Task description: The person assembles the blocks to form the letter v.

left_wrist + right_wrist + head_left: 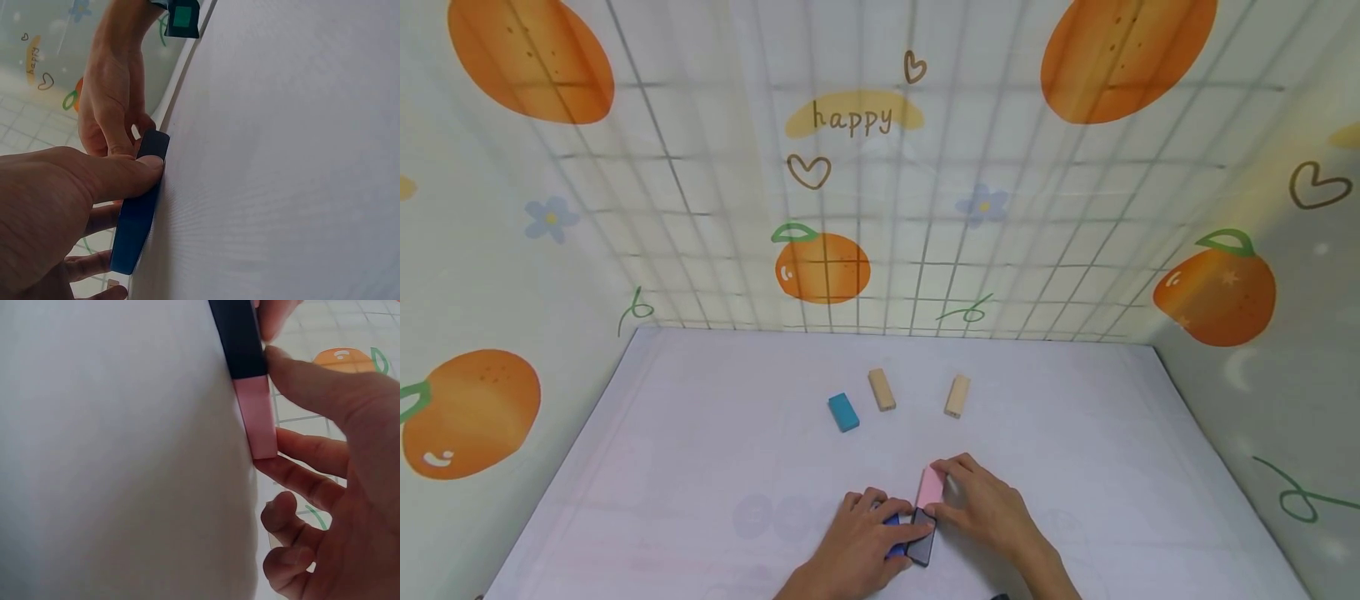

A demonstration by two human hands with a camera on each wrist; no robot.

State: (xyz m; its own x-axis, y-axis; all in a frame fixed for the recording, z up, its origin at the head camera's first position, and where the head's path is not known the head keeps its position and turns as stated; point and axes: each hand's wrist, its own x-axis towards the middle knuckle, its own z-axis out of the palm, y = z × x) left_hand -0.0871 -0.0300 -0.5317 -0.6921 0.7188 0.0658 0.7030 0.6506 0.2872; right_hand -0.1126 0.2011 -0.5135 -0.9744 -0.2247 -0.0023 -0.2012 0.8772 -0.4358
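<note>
Two slim blocks lie end to end in the head view, a pink block farther away and a black block nearer. My right hand pinches the pink block, its thumb by the joint with the black one. A blue block lies along the black block's left side, mostly covered by my left hand. That hand grips the blue block, and one finger rests on top of the black block. In the left wrist view, the thumb presses near where the blue block meets the dark one.
Farther back on the white table lie a teal block and two wooden blocks, one left of centre and one to the right. A printed curtain rises behind the table.
</note>
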